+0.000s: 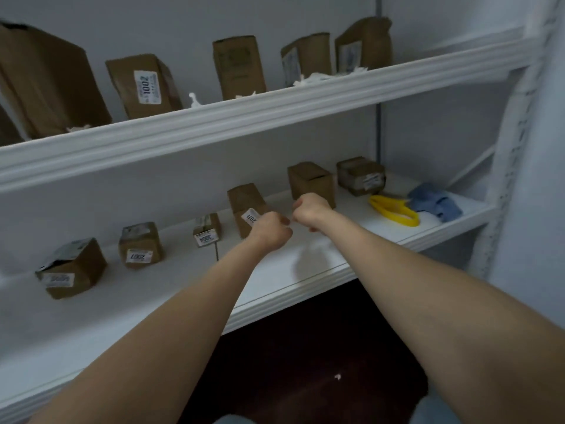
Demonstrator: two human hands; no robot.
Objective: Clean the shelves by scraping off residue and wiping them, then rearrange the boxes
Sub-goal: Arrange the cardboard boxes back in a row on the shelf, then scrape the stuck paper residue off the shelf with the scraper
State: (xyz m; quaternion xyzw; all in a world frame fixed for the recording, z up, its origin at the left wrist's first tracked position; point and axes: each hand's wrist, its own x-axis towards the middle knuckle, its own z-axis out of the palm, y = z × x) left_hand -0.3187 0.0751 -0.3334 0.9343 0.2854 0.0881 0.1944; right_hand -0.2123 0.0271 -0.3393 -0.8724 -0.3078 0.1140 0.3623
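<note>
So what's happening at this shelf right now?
A person reaches both arms to the lower shelf. The left hand and right hand are curled close together near the box labelled 2011; whether they hold anything is hidden. A yellow tool and blue cloth lie untouched at the shelf's right end. White scraps lie on the upper shelf.

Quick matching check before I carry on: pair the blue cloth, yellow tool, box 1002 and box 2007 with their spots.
1 blue cloth
2 yellow tool
3 box 1002
4 box 2007

A upper shelf
B lower shelf, left part
C lower shelf, far right end
D lower shelf, just left of the cloth

Pairs: 1-C, 2-D, 3-A, 4-B
</note>
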